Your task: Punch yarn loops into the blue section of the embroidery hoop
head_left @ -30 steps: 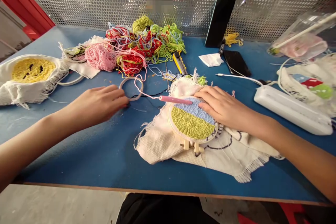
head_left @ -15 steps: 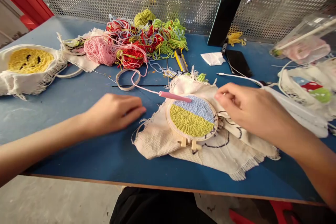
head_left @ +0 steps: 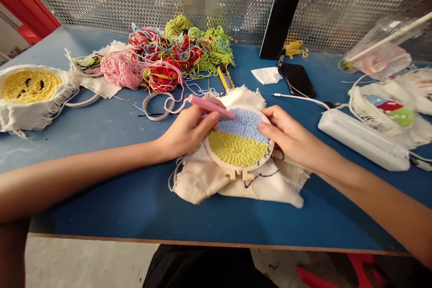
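Note:
An embroidery hoop (head_left: 221, 162) holds cloth with looped yarn, light blue above and yellow-green below. A pink punch needle (head_left: 202, 102) lies across its upper left, tip on the blue loops and pink yarn trailing from its back end. My left hand (head_left: 189, 130) is closed at the hoop's left side, thumb and finger about the punch needle; its lower fingers are hidden. My right hand (head_left: 286, 132) grips the hoop's right rim, thumb on the blue loops and fingers behind. Loose cream cloth (head_left: 199, 182) with dark drawn lines spreads under the hoop.
Behind lie a tangled yarn heap (head_left: 189, 51), a pink yarn ball (head_left: 121, 69), a yellow utility knife (head_left: 225, 76) and a spare hoop ring (head_left: 145, 105). A phone (head_left: 279, 26) leans on the mesh panel. A white device (head_left: 362, 137) sits right; a yellow-faced piece (head_left: 32, 85) lies left.
Both hands have come in to the hoop. My left hand has closed about the punch needle, and my right hand has taken hold of the right rim. The view has shifted slightly.

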A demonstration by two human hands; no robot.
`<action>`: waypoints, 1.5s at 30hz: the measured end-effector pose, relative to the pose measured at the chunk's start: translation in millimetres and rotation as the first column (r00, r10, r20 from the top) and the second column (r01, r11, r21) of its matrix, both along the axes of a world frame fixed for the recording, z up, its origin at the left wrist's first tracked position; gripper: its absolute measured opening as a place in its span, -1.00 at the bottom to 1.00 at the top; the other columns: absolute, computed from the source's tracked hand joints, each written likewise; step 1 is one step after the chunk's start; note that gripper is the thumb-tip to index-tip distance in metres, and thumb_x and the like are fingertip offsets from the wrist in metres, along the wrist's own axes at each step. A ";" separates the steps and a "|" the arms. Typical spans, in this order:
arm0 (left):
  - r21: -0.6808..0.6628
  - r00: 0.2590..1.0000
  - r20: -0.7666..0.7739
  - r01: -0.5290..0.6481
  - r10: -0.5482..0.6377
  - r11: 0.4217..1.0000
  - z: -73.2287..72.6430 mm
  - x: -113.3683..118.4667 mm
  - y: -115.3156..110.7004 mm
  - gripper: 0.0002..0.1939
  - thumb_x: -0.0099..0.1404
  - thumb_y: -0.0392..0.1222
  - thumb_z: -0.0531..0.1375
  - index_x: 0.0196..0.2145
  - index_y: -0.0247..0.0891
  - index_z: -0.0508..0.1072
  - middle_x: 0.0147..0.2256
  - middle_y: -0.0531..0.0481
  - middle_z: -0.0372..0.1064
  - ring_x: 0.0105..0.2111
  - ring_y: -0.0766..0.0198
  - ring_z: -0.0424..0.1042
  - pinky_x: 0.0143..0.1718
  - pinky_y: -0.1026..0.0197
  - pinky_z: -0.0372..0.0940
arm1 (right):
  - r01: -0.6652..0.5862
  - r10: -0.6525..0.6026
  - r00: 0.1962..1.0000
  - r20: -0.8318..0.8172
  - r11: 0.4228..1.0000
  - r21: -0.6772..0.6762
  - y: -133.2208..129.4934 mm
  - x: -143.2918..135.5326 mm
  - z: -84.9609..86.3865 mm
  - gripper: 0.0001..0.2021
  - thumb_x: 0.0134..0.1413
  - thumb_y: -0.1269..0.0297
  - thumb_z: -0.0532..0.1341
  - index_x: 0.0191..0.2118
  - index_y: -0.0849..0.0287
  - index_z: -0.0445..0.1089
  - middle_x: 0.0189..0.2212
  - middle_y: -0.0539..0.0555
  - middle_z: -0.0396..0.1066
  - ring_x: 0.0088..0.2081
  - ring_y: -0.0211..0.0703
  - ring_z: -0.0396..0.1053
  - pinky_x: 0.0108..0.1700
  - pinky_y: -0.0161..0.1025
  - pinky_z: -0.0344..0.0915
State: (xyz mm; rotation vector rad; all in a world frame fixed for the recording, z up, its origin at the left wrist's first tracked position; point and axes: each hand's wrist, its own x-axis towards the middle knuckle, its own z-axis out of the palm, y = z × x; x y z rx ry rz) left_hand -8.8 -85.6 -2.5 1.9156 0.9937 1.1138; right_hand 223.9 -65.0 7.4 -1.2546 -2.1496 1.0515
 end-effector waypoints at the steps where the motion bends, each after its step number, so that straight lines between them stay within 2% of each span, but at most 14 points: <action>1: 0.012 0.999 0.033 -0.015 0.015 1.000 1.1 1.3 4.9 -0.73 0.34 -0.15 -0.04 -0.16 -0.31 0.37 -0.41 0.00 0.29 -0.46 0.44 0.28 -0.46 0.38 0.25 | 0.042 -0.040 0.997 -0.059 0.999 0.035 2.1 -4.1 -2.0 -0.76 0.19 0.07 -0.04 -0.16 0.10 0.17 -0.23 0.06 0.32 -0.24 -0.18 0.30 -0.27 -0.24 0.24; 5: 0.031 0.983 0.179 -0.053 0.046 0.998 1.5 1.7 23.7 -0.78 0.34 -0.13 -0.03 -0.17 -0.28 0.30 -0.46 0.04 0.32 -0.48 0.45 0.30 -0.48 0.39 0.26 | 0.191 -0.167 0.979 -0.118 0.951 0.243 13.3 -22.8 -15.3 -0.73 0.22 0.13 -0.08 -0.10 0.14 0.20 -0.23 0.10 0.33 -0.21 -0.15 0.30 -0.21 -0.20 0.23; 8: 0.027 0.966 0.252 -0.069 0.060 0.997 -4.6 -0.5 31.1 -0.81 0.33 -0.13 0.00 -0.18 -0.28 0.26 -0.42 0.02 0.35 -0.47 0.44 0.32 -0.50 0.39 0.25 | 0.178 -0.141 0.981 -0.134 0.929 0.325 21.2 -33.5 -25.5 -0.66 0.23 0.17 -0.10 0.01 0.18 0.21 -0.15 0.14 0.36 -0.16 -0.11 0.33 -0.13 -0.16 0.25; 11: 0.024 0.971 0.232 -0.068 0.061 0.997 -12.2 -3.9 30.4 -0.84 0.30 -0.13 0.04 -0.24 -0.27 0.27 -0.45 0.04 0.33 -0.53 0.46 0.28 -0.57 0.41 0.21 | 0.101 -0.057 0.987 -0.153 0.949 0.298 25.5 -37.1 -29.5 -0.61 0.22 0.18 -0.06 0.10 0.17 0.19 0.00 0.13 0.32 -0.02 -0.09 0.29 -0.01 -0.13 0.23; 14: 0.000 0.973 0.229 -0.025 0.024 1.000 -16.7 -7.4 26.5 -0.86 0.28 -0.13 0.06 -0.29 -0.26 0.25 -0.51 0.09 0.28 -0.65 0.52 0.17 -0.67 0.43 0.11 | 0.050 -0.005 0.985 -0.174 0.964 0.261 26.2 -36.2 -28.8 -0.62 0.20 0.19 -0.01 0.09 0.16 0.23 0.08 0.08 0.26 0.09 -0.11 0.22 0.08 -0.14 0.18; 19: -0.039 0.949 0.316 -0.002 0.014 0.999 -17.7 -8.6 22.9 -0.86 0.33 -0.12 -0.02 -0.28 -0.24 0.19 -0.53 0.11 0.27 -0.75 0.55 0.04 -0.78 0.43 -0.03 | 0.060 -0.016 0.981 -0.196 0.974 0.220 23.1 -35.0 -26.2 -0.63 0.19 0.21 0.01 0.07 0.14 0.26 0.06 0.06 0.29 0.09 -0.15 0.23 0.11 -0.14 0.16; 28: 0.040 0.931 0.361 -0.077 0.057 0.996 -20.7 -8.6 20.3 -0.90 0.34 -0.15 -0.01 -0.29 -0.22 0.18 -0.55 0.13 0.27 -0.76 0.56 0.04 -0.80 0.44 -0.04 | 0.080 -0.040 0.979 -0.200 0.977 0.197 19.4 -34.6 -24.3 -0.64 0.19 0.23 0.00 0.07 0.16 0.28 0.06 0.06 0.30 0.07 -0.12 0.25 0.09 -0.13 0.19; 32: 0.051 0.919 0.391 -0.072 0.047 0.996 -21.8 -7.5 19.4 -0.92 0.34 -0.17 -0.03 -0.29 -0.21 0.17 -0.55 0.14 0.27 -0.79 0.56 0.01 -0.83 0.43 -0.09 | 0.080 -0.049 0.985 -0.166 0.979 0.187 18.8 -33.9 -22.6 -0.62 0.20 0.22 -0.01 0.08 0.16 0.27 0.05 0.07 0.31 -0.02 -0.13 0.32 -0.01 -0.16 0.27; 35: 0.046 0.918 0.394 -0.074 0.050 0.996 -23.3 -7.4 20.0 -0.93 0.34 -0.17 -0.03 -0.28 -0.20 0.16 -0.55 0.15 0.27 -0.80 0.56 0.02 -0.83 0.43 -0.09 | 0.088 -0.070 0.991 -0.115 0.982 0.164 18.3 -33.8 -21.0 -0.61 0.20 0.20 -0.02 0.10 0.16 0.25 -0.04 0.07 0.38 -0.29 -0.19 0.39 -0.23 -0.18 0.33; 38: 0.023 0.914 0.399 -0.087 0.070 0.996 -24.2 -8.2 21.0 -0.92 0.35 -0.14 -0.04 -0.28 -0.19 0.15 -0.57 0.16 0.27 -0.81 0.56 0.05 -0.83 0.44 -0.07 | 0.099 -0.079 0.990 -0.114 0.980 0.174 18.6 -33.8 -20.3 -0.61 0.20 0.19 -0.03 0.09 0.16 0.26 -0.09 0.07 0.42 -0.50 -0.28 0.29 -0.40 -0.22 0.30; 41: -0.002 0.908 0.410 -0.093 0.086 0.996 -23.1 -9.1 21.3 -0.91 0.35 -0.14 -0.04 -0.28 -0.18 0.14 -0.57 0.17 0.27 -0.80 0.54 0.09 -0.82 0.44 -0.03 | 0.095 -0.075 0.989 -0.126 0.982 0.164 19.5 -33.7 -20.3 -0.61 0.19 0.20 -0.02 0.08 0.16 0.27 -0.04 0.09 0.38 -0.49 -0.28 0.29 -0.42 -0.24 0.28; 45: -0.021 0.899 0.429 -0.089 0.089 0.996 -20.0 -9.6 20.0 -0.93 0.34 -0.16 -0.03 -0.29 -0.19 0.16 -0.55 0.14 0.29 -0.79 0.53 0.13 -0.82 0.41 0.01 | 0.093 -0.072 0.987 -0.146 0.985 0.145 20.9 -33.1 -21.6 -0.61 0.19 0.21 0.00 0.08 0.18 0.27 0.03 0.09 0.33 -0.26 -0.19 0.38 -0.28 -0.23 0.33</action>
